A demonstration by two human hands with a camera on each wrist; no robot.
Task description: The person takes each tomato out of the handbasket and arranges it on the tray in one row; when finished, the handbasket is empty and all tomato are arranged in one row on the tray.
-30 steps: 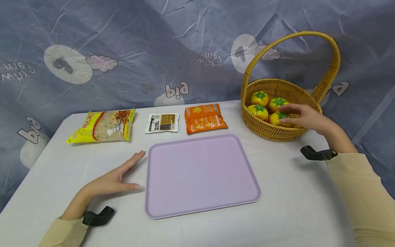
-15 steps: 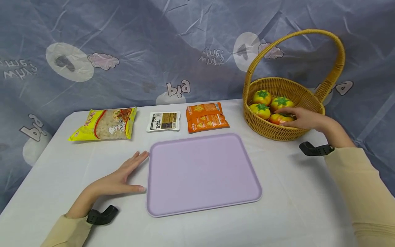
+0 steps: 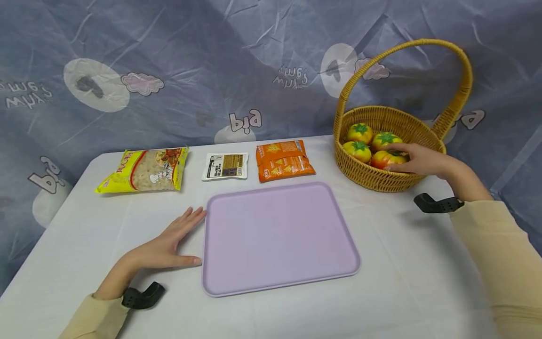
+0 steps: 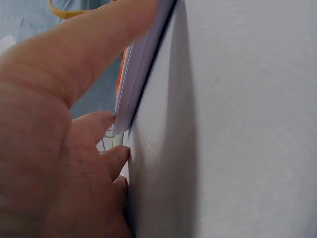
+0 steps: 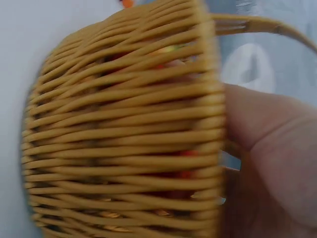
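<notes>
In the right hand [image 3: 425, 161], thumb and fingers hold a round, red-and-yellow tomato [image 3: 383, 159] inside a woven basket [image 3: 360, 175]. By the spread-out left hand [image 3: 163, 249] lies a smooth purple tray [image 3: 279, 238].

Soft light washes the white cloth-covered bench [image 3: 394, 287], faintly shadowed towards its right edge; the round golden wicker basket [image 5: 213, 114] blurs in the right wrist view.

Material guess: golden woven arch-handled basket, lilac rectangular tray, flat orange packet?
Golden woven arch-handled basket: slightly glossy wicker or plastic imitation; interlaced rounded strands.
Lilac rectangular tray: likely matte moulded plastic; even colour, rounded corners, raised rim.
Flat orange packet: probably printed plastic film; creased surface.
</notes>
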